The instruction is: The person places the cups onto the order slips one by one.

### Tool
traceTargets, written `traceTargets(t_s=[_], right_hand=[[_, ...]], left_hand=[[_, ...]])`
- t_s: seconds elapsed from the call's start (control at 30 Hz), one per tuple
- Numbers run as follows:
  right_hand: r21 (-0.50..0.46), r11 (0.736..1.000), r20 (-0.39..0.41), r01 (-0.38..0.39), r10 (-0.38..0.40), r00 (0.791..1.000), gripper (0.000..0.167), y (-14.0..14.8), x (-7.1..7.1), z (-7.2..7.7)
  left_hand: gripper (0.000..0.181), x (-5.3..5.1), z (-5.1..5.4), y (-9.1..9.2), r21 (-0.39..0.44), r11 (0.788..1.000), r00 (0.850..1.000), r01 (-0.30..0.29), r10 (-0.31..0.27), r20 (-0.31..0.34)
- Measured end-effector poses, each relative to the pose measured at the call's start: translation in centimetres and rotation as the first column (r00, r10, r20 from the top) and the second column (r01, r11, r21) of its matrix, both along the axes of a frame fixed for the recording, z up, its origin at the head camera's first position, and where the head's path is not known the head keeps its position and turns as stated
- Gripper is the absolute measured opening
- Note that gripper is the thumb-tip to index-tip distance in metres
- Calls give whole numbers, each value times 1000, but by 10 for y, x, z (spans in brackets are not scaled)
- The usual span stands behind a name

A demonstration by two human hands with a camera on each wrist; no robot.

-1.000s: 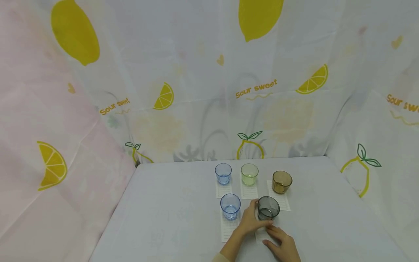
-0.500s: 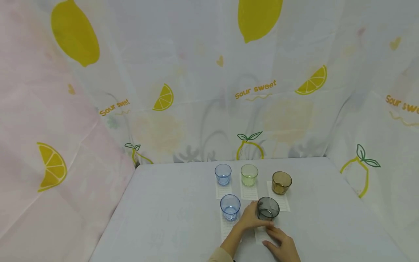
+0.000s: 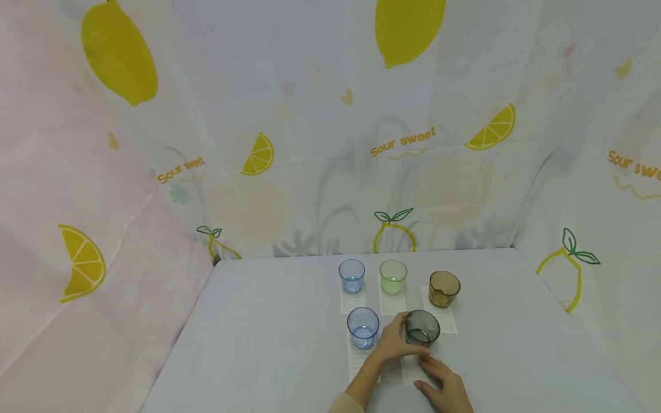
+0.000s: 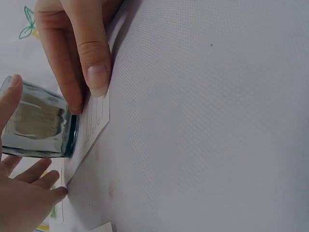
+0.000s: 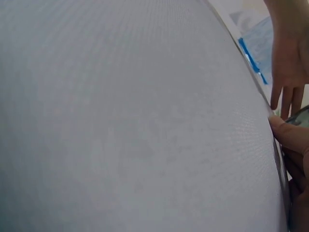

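A grey glass tumbler stands on a white paper slip near the front of the table. My left hand holds it from the left, thumb in front and fingers round the far side. Close to the glass's base is my right hand, its thumb and index finger apart. In the left wrist view, that hand's fingertips rest at the slip, one of them by the base of the tumbler. The right wrist view catches only part of both hands at its right edge.
Left of the grey one stands a blue tumbler on its own slip. Behind are another blue tumbler, a green one and a brown one, each with a slip. Lemon-print cloth surrounds the white table.
The left hand has shifted very slightly on the grey tumbler, which stays almost in the same spot. The right hand and the other tumblers have not visibly moved.
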State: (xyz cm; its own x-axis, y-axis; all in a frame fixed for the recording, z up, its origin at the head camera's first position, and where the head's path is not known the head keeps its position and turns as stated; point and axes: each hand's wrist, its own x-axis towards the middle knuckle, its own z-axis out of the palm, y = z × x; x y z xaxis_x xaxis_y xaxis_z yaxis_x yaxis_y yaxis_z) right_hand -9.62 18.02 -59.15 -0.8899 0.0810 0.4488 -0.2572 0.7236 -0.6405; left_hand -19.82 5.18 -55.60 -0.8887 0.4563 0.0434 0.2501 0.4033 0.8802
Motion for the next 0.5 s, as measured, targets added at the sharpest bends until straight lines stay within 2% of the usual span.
traceTargets(t_s=[0.23,0.5], right_hand=[[-29,999,-21,-20,19,1000,41,2,-1,-3],[-61,997,-87,-42,36,996,42,2,-2,-8]], left_hand=[[86,2,6,-3,145,989,1000,-11,11,1],[86,4,18,-5,175,985,1000,-13,12,6]])
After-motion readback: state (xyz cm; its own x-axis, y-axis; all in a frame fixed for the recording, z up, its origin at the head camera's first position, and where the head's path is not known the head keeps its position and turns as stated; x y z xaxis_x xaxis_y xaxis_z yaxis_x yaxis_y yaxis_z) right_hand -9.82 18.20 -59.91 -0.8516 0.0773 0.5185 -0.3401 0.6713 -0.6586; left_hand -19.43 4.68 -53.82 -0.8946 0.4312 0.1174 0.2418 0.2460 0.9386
